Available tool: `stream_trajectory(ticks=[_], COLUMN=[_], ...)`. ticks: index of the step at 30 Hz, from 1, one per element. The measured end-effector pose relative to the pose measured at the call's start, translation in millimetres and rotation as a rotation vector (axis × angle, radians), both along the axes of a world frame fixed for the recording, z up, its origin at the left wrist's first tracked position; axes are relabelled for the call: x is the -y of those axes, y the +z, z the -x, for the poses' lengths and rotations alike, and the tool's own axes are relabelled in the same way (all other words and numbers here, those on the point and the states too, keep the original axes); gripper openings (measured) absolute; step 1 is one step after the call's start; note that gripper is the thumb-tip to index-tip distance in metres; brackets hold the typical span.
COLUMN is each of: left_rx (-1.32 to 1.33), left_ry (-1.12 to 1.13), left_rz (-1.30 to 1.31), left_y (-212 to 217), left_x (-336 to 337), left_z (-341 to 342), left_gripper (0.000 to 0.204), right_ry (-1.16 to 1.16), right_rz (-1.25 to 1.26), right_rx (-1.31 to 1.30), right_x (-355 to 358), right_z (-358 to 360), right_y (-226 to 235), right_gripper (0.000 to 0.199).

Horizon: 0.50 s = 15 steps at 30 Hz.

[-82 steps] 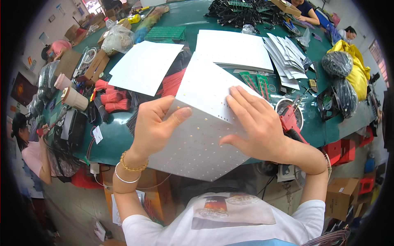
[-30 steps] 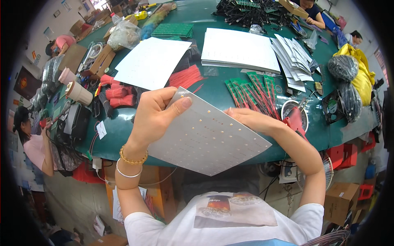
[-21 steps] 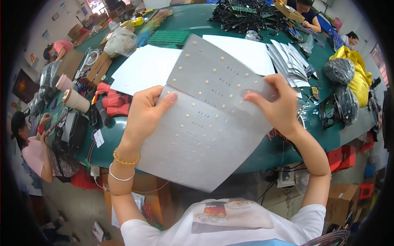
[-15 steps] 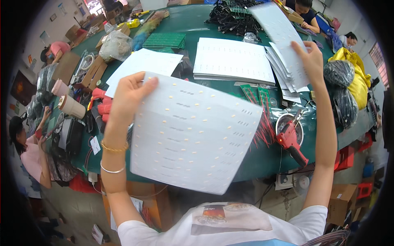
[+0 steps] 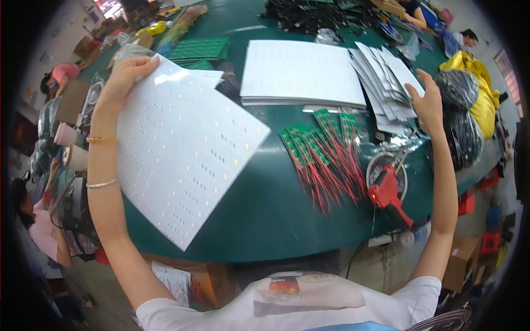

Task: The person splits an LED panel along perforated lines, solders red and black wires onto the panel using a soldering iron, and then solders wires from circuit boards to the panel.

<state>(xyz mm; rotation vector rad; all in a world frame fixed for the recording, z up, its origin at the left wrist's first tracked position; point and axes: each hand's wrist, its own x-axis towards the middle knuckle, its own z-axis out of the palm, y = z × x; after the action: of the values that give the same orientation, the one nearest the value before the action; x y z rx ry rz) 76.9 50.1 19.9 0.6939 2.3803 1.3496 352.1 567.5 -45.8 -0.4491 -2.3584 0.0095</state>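
Note:
My left hand [image 5: 126, 80] pinches the upper corner of a white circuit board panel [image 5: 190, 146], which is dotted with rows of small yellowish parts and dark marks. The panel hangs tilted over the left of the table, covering part of another white sheet [image 5: 212, 77]. Over on the right, my right hand [image 5: 428, 105] has its thumb and fingers apart, with nothing seen between them. It is beside a fanned pile of narrower white panels [image 5: 381, 83]. A neat stack of white panels [image 5: 303, 71] lies left of that pile.
Small green boards with red wires [image 5: 320, 151] lie mid-table. To their right, a red glue gun [image 5: 386, 193] rests at a round dish [image 5: 377, 165]. Green boards [image 5: 201, 49] and black cables [image 5: 309, 19] lie farther back. A yellow bag [image 5: 480, 83] stands right; other people sit around.
My left hand has carried its panel leftward, uncovering the small wired boards. The narrow panel from my right hand now lies on the fanned pile, and that hand has opened.

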Motion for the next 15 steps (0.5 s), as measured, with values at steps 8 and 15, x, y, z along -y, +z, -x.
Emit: stream_trajectory(ticks=[8,15], left_rx=[0.007,0.067], left_ry=[-0.165,-0.207], left_rz=[0.144,0.176], left_y=[-39,-119], left_x=[-58,-99], left_z=[-117,-167], left_gripper=[0.027,0.028], right_ry=[0.591,0.183], right_rz=[0.538,0.202], right_rx=[0.231,0.062], right_x=[224,254], right_z=[-170,-195], right_y=[-41,-115], right_gripper=[0.034,0.045])
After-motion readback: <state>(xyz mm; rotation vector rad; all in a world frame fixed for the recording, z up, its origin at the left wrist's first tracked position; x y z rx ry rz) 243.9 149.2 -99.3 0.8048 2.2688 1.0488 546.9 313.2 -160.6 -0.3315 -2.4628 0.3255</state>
